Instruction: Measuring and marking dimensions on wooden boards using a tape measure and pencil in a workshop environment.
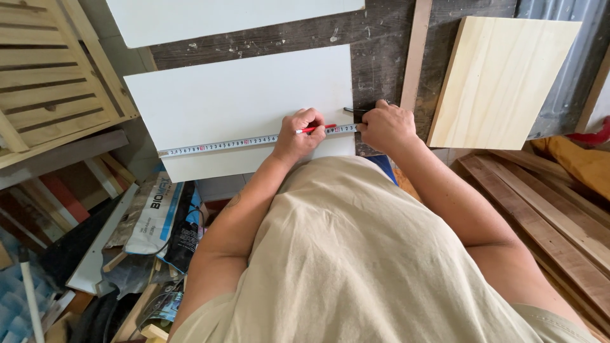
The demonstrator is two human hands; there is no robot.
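Observation:
A white board (241, 101) lies on a dark, paint-spattered workbench (381, 57). A steel tape measure blade (222, 144) stretches across the board's near part from left to right. My left hand (298, 133) grips a red pencil (316, 128) whose tip rests on the tape near the board's right edge. My right hand (384, 126) presses the tape's end down at the board's right edge, fingers closed over it.
A second white board (222, 19) lies further back. A pale pine panel (499, 79) leans at the right beside a thin wood strip (414, 51). Wooden planks (546, 209) lie at lower right, a slatted crate (51, 76) at left, bags and clutter (152, 222) below.

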